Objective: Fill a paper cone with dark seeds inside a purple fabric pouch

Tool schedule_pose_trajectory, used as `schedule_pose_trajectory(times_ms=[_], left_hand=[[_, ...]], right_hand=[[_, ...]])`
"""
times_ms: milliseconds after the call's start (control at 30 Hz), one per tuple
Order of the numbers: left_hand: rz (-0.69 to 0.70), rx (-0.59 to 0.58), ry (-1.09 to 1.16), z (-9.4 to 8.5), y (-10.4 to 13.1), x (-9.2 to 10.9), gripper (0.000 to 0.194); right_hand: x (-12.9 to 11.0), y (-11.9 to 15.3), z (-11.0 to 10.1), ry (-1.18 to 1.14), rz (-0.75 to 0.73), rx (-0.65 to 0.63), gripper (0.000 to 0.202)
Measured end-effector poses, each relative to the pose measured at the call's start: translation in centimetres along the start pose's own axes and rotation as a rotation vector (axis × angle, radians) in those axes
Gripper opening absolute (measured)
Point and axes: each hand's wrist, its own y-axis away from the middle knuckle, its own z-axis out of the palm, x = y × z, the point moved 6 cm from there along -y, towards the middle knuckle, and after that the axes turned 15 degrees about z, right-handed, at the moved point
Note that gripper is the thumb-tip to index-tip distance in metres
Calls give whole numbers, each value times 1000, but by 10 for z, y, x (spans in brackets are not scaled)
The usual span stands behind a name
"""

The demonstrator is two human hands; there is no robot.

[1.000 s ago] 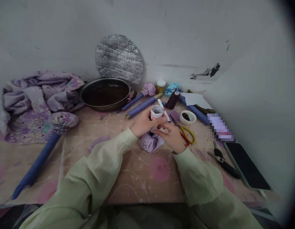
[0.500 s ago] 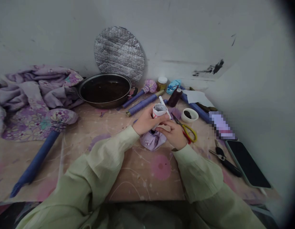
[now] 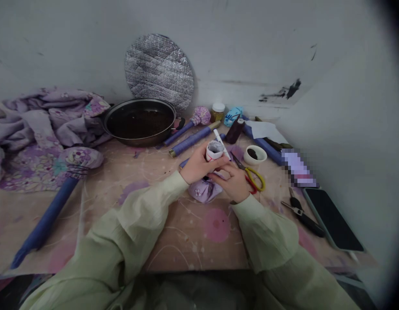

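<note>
Head-worn camera looks forward and down at both nearby hands.

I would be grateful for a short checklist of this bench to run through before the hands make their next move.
1. Left hand supports the white tube: ok, thumb and fingers are around it.
2. Right hand grips the tube's lower end: cannot tell, the fingers hide the contact.
3. Scissors near to hand: ok, they lie beside the right hand.
4. White bowl upright: ok, dark material inside.
5. Jar closed: ok, white lid on.
6. Pan covered: not ok, it is open; the silver disc leans behind it.
</note>
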Motion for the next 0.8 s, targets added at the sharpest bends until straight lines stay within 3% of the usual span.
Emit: schedule_pose_trajectory(times_ms=[800], left_hand=[[-26, 2, 60, 0, 0, 0, 36]], right_hand=[[5, 0, 2, -29, -5, -59, 16]])
